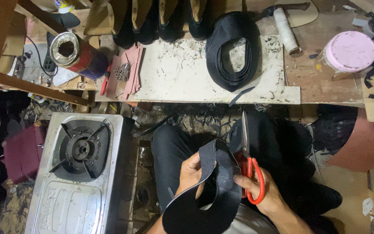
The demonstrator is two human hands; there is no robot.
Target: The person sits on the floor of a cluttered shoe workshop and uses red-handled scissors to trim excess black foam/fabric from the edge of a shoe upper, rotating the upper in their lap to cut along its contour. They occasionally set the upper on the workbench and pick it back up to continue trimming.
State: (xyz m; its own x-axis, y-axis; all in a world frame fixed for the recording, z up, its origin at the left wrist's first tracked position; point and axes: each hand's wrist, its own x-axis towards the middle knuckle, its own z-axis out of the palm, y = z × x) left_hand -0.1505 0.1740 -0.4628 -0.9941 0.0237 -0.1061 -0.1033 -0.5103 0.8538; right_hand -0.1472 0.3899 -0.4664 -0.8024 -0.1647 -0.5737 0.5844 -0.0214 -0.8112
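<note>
We see a big workbench (221, 93) up top and a metal stove (81, 173) on the left. Low down, over the lap, is a black cutout piece (215, 197). The left hand (190, 173) pinches its upper edge with curled fingers. The right hand (262, 195) has its fingers through the red scissors (248, 162), whose blades point up, closed.

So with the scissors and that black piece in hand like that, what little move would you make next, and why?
Probably bring the scissors blades onto the edge of the black piece. The right hand has the red handles, the blades point up beside the piece, and the left hand holds it up on the lap, near the blades.
</note>
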